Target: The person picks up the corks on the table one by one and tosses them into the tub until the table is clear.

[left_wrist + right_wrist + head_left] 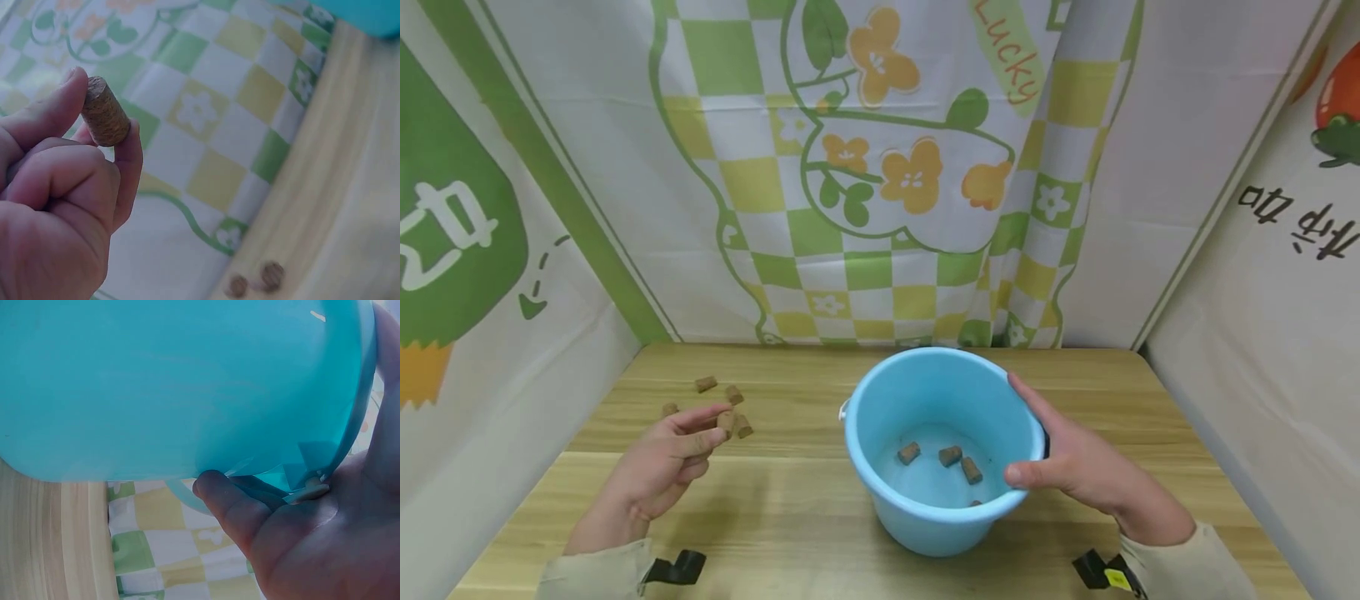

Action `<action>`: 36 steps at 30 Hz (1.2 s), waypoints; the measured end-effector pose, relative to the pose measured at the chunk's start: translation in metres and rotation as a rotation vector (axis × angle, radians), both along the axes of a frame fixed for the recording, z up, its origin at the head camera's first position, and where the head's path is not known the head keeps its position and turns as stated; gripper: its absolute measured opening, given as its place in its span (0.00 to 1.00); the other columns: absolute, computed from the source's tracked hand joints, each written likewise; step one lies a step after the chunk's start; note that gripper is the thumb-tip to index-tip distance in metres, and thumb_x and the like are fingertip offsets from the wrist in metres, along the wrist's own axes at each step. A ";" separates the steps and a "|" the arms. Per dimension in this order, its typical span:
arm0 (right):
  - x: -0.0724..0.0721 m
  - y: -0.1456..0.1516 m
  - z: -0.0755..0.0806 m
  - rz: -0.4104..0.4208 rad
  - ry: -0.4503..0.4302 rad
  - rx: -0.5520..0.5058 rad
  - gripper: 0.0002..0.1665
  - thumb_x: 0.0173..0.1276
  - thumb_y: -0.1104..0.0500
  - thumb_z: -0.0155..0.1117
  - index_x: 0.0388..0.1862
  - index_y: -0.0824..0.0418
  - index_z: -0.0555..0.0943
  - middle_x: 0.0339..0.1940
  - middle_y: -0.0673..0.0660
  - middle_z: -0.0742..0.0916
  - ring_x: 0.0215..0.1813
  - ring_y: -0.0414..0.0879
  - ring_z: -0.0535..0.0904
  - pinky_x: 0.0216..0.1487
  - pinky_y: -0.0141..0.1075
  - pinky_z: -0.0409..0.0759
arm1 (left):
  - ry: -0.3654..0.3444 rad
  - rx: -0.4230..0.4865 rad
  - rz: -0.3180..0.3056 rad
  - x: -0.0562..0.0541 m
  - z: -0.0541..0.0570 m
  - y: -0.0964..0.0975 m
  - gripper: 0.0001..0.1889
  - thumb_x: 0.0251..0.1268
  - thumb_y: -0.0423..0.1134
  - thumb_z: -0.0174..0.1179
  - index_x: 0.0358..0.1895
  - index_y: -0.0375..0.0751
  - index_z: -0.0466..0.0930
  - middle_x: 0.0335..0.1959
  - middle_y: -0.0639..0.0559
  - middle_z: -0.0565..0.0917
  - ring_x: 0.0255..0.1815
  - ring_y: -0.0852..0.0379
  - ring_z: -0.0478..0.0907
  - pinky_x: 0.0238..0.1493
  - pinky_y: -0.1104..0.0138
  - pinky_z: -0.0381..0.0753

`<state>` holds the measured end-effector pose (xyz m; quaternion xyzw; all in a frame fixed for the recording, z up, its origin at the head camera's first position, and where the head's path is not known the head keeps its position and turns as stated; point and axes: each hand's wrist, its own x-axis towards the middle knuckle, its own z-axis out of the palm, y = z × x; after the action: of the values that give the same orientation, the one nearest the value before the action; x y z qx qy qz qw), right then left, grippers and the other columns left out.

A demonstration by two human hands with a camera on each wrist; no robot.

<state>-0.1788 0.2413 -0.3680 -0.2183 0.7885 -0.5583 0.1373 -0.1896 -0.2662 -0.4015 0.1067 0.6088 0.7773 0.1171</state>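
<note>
Between thumb and fingertips, my left hand (662,462) pinches a brown cork (106,112), lifted over the left part of the table. Several more corks (706,384) lie on the wood around and behind that hand. A light blue bucket (936,533) stands upright right of centre, with several corks (950,455) on its floor. My right hand (1086,462) grips the bucket's right side at the rim. In the right wrist view, a finger (231,503) presses the bucket's outer wall near the handle mount.
The wooden table (790,500) ends at a patterned curtain (880,275) behind, with printed cloth walls at left and right. A white handle end (843,410) sticks out at the bucket's left rim. Black straps (677,568) sit at both wrists.
</note>
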 end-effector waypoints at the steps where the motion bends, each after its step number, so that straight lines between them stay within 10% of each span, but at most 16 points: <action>1: 0.000 0.000 0.000 -0.001 0.000 0.000 0.67 0.59 0.58 0.77 0.83 0.42 0.40 0.70 0.71 0.68 0.58 0.64 0.76 0.48 0.45 0.81 | 0.015 0.021 -0.015 0.000 0.004 0.002 0.18 0.74 0.24 0.52 0.55 0.48 0.84 0.51 0.46 0.67 0.19 0.67 0.54 0.18 0.76 0.54; 14: 0.000 0.000 0.000 -0.009 0.004 0.010 0.66 0.59 0.58 0.77 0.83 0.42 0.41 0.69 0.70 0.69 0.57 0.63 0.76 0.48 0.45 0.81 | 0.099 -0.013 -0.022 -0.002 0.057 0.037 0.17 0.71 0.24 0.57 0.53 0.47 0.85 0.43 0.52 0.81 0.18 0.66 0.59 0.19 0.71 0.51; 29: -0.001 0.000 -0.002 0.002 0.003 -0.007 0.67 0.59 0.59 0.77 0.83 0.42 0.41 0.69 0.71 0.68 0.58 0.65 0.75 0.48 0.46 0.81 | 0.159 -0.321 0.001 -0.004 0.099 0.097 0.23 0.64 0.31 0.68 0.61 0.27 0.76 0.46 0.42 0.80 0.14 0.63 0.52 0.18 0.72 0.58; 36: -0.001 0.000 -0.001 -0.005 -0.005 -0.008 0.67 0.59 0.58 0.77 0.83 0.43 0.40 0.69 0.71 0.68 0.58 0.64 0.75 0.48 0.45 0.81 | 0.166 -0.437 -0.010 -0.010 0.109 0.119 0.25 0.59 0.39 0.73 0.60 0.36 0.81 0.46 0.40 0.81 0.14 0.60 0.51 0.18 0.69 0.56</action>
<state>-0.1794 0.2417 -0.3695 -0.2155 0.7864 -0.5625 0.1371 -0.1993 -0.1474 -0.2921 0.1455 0.7698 0.6149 0.0907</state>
